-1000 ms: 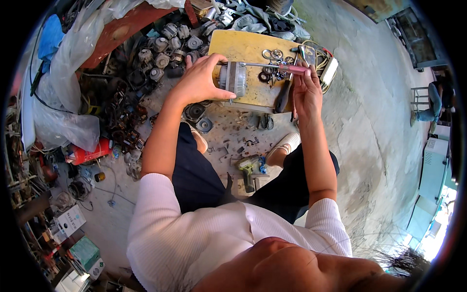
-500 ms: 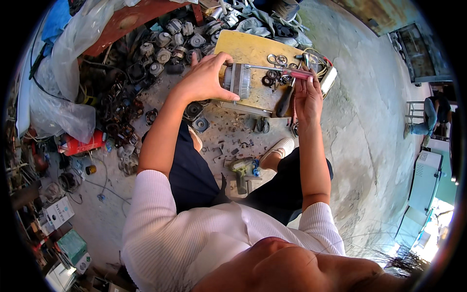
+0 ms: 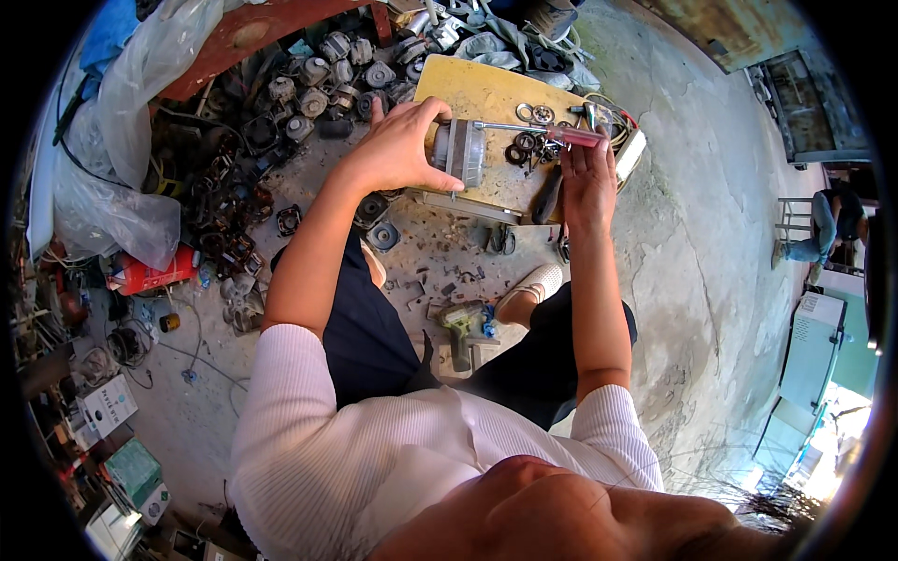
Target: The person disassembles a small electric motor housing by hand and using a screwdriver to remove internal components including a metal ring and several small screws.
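Observation:
My left hand [image 3: 400, 148] clasps an electric motor [image 3: 470, 154] from its left side, thumb low and fingers high. The motor is a grey, ribbed metal cylinder lying on its side on a yellow board [image 3: 458, 82]. A screwdriver [image 3: 572, 136] with a translucent red handle lies level, its long shank reaching left to the motor's upper edge. Its tip is too small to make out there. My right hand [image 3: 589, 185] holds the handle by the fingertips, palm up and fingers nearly straight.
Rings and small round parts [image 3: 531, 140] lie on the board beside a black-handled tool [image 3: 546, 194]. A cordless drill [image 3: 458, 327] rests on the floor between my feet. Many old motors [image 3: 313, 93] are heaped at the far left. A person [image 3: 823, 229] is at the far right.
My right hand's fingers have shifted on the screwdriver handle and now lie straighter beneath it. The left hand and the motor have stayed nearly in place.

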